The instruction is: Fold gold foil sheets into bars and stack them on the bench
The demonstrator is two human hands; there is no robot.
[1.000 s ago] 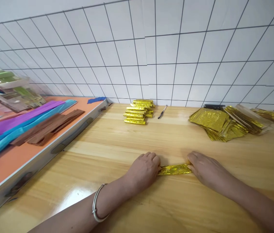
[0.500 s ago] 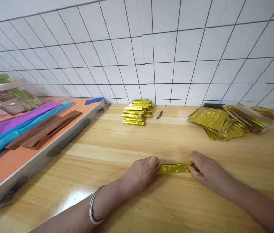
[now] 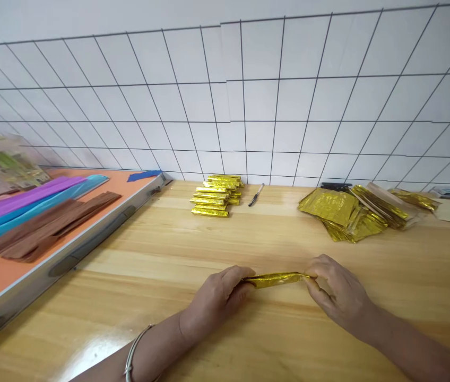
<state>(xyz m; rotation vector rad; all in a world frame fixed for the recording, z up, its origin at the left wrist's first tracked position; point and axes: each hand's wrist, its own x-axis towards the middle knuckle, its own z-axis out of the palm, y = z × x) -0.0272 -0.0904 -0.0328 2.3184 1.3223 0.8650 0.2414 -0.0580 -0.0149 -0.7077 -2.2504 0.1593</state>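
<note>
A narrow folded strip of gold foil paper (image 3: pixel 277 279) stretches between my two hands above the wooden table (image 3: pixel 209 249). My left hand (image 3: pixel 221 294) grips its left end, thumb on top, with a bracelet on that wrist. At the other end, my right hand (image 3: pixel 338 292) pinches the tip between thumb and forefinger. Beyond the hands lies a small stack of folded gold foil strips (image 3: pixel 215 197). Flat gold foil sheets (image 3: pixel 332 208) are piled to the right of it.
A pen (image 3: pixel 256 195) lies beside the strips. On the left, a raised orange board (image 3: pixel 69 223) holds brown paper strips (image 3: pixel 53 225), purple and blue strips, and a clear container with green parts (image 3: pixel 2 164). A gridded white wall (image 3: pixel 257 95) closes off the back.
The strip has tilted, so its face looks narrower. My right fingers have loosened from a fist to a fingertip pinch, and my left thumb has stretched along the strip. The camera view has shifted slightly.
</note>
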